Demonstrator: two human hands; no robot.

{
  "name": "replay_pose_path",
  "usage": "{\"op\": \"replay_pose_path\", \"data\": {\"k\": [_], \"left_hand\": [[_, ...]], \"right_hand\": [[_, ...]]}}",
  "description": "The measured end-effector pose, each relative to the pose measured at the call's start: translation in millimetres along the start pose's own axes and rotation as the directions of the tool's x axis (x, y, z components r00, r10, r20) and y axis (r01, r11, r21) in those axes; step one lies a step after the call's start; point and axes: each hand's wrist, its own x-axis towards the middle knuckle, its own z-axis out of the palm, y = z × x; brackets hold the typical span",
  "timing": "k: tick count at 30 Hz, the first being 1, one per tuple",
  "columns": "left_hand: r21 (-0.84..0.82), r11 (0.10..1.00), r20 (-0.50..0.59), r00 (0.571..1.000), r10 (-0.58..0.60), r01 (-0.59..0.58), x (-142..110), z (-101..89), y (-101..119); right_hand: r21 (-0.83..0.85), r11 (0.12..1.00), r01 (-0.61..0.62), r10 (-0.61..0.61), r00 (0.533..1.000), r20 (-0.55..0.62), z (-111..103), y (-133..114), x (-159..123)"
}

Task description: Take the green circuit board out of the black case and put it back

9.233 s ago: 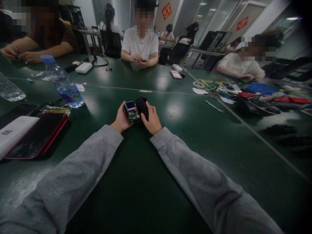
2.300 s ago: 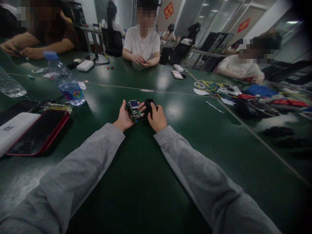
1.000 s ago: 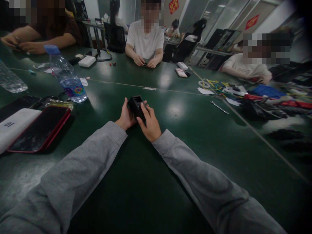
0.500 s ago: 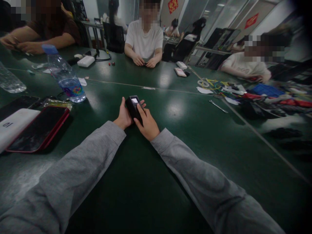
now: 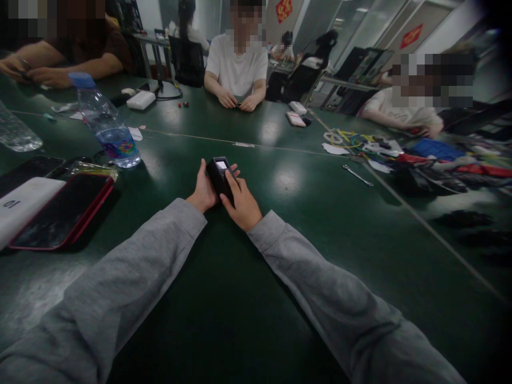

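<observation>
A black, block-shaped handheld device (image 5: 217, 177) with a small lit white screen is held up over the dark green table. My left hand (image 5: 205, 191) is closed around it from the left and beneath, its thumb upright along the side and its fingertips showing past the far edge. From the right, my right hand (image 5: 243, 205) grips the lower part, with a finger on the face just below the screen and the thumb near the bottom end. My fingers cover most of the device's lower face, so any buttons there are hidden.
At left on the table (image 5: 296, 256) lie a red-edged phone (image 5: 64, 210), a white power bank (image 5: 28, 205) and a water bottle (image 5: 116, 138). A wrench (image 5: 357, 175) and a heap of cables (image 5: 352, 140) are at right. Several people sit around; one in white (image 5: 236, 64) faces me.
My hands and the device stay in practically the same place and grip. The seated person at right has shifted slightly to the left.
</observation>
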Motion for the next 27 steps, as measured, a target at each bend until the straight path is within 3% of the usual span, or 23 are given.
{"op": "replay_pose_path", "data": {"k": [20,27], "left_hand": [[0.103,0.994,0.062,0.998,0.021,-0.028,3.4,-2.8,-4.6],[0.154,0.988,0.052,0.998,-0.021,0.013,1.2,-0.7,-5.4]], "right_hand": [[0.11,0.992,0.058,-0.043,0.99,-0.133,4.4,4.6,-1.6],[0.177,0.984,0.006,0.025,0.985,-0.169,4.8,8.7,-0.9]]}}
